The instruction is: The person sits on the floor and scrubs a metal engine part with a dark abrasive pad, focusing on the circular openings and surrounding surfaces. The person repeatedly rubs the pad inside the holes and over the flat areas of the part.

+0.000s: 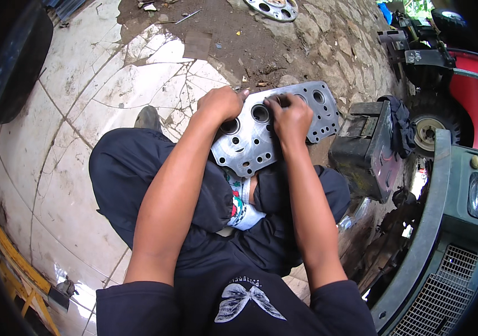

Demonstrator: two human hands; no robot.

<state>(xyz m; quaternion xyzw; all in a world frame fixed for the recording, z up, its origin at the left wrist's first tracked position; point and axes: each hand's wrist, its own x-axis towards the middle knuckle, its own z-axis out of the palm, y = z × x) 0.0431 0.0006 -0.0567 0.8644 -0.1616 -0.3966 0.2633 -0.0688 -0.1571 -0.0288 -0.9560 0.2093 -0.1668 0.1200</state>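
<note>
A grey metal cylinder head [258, 151] with large round ports and many small holes lies tilted across my lap, over my bent legs. My left hand [220, 105] is closed over its far left edge, the thumb pointing toward the upper side and the fingertips partly hidden beside a port. My right hand [294, 116] is curled on the upper face, thumb and fingers pinched together at the rim of the middle port [260, 113]. Whatever lies between those fingers is too small or too hidden to make out.
Right of my knee stands a dark battered box [356, 140] with a dark cloth [400, 126] draped on it. Beyond it are a red vehicle [471, 101] and a green vehicle front [477, 224]. A round metal disc [275, 8] lies ahead; cracked tiles [76, 151] spread left.
</note>
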